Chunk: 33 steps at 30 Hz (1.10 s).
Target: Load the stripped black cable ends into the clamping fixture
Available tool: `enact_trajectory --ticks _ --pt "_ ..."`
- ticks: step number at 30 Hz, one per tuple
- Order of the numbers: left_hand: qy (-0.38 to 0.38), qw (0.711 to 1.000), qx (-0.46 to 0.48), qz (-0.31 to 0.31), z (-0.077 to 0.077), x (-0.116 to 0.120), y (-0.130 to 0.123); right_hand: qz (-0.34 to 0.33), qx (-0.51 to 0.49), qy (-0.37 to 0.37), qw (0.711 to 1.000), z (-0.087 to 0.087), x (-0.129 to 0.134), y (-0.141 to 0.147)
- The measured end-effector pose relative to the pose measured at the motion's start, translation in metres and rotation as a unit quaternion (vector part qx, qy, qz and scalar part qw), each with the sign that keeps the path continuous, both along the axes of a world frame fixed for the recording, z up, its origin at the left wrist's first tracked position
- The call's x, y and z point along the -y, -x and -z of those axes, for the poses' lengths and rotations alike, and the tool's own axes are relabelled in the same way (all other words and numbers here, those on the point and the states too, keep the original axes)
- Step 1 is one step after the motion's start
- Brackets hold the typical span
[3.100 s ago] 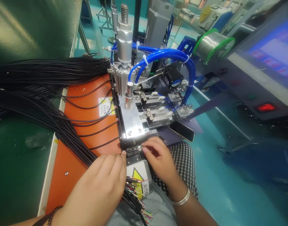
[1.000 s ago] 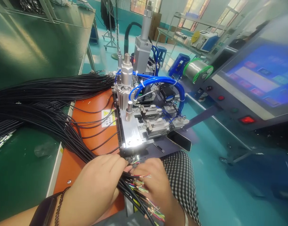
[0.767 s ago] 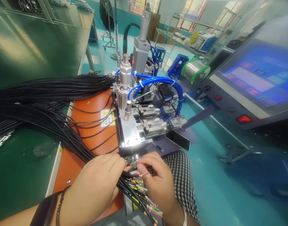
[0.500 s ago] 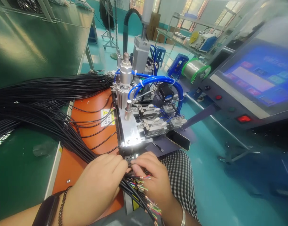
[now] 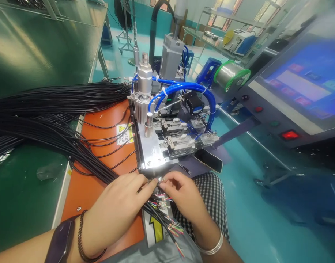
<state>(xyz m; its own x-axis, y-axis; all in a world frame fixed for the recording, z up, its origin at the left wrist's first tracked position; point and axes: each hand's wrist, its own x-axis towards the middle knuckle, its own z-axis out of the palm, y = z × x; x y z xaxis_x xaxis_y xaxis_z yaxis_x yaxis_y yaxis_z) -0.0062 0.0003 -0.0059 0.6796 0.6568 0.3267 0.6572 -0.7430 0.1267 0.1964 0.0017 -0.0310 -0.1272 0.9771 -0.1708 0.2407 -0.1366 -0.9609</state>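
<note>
My left hand (image 5: 123, 204) is closed on a black cable, thumb and forefinger pressed together at the machine's front edge. A bundle of black cables (image 5: 101, 166) runs beneath that hand. Its stripped ends, with thin coloured wires (image 5: 173, 226), fan out below my fingers. Opposite, my right hand (image 5: 184, 195) pinches fine wire ends with thumb and forefinger, almost touching the left fingertips. Both hands are just in front of the bright metal plate (image 5: 153, 157) of the machine (image 5: 145, 106). The small part between my fingertips is mostly hidden.
Several black cables cross the orange machine top (image 5: 101, 142) into the machine's side. A phone (image 5: 208, 160) and a small dark tool (image 5: 184, 168) lie to the right. A control screen (image 5: 304, 84) overhangs at right. Behind stands a wire spool (image 5: 232, 75); a green table (image 5: 33, 54) is at left.
Both hands have shifted slightly up and toward the machine's edge. My right hand has moved off the loose wire ends, exposing more of them. The view has moved a little.
</note>
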Motion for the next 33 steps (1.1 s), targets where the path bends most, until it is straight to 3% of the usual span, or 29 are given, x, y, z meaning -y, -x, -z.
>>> enact_trajectory --ticks 3,7,26,33 --pt "0.013 1.0 -0.023 -0.003 0.004 -0.002 -0.002 0.008 -0.055 0.06 0.997 0.004 -0.001 -0.001" --pt "0.011 0.999 -0.034 0.001 0.005 -0.001 -0.003 0.008 -0.073 0.083 0.994 0.006 -0.002 -0.002" --pt "-0.047 0.997 -0.065 0.017 0.002 -0.001 -0.004 0.042 -0.094 0.075 0.992 0.011 -0.004 0.0" --pt "-0.021 0.996 -0.085 0.007 0.0 -0.001 -0.006 0.05 -0.084 0.056 0.994 0.014 -0.001 -0.001"
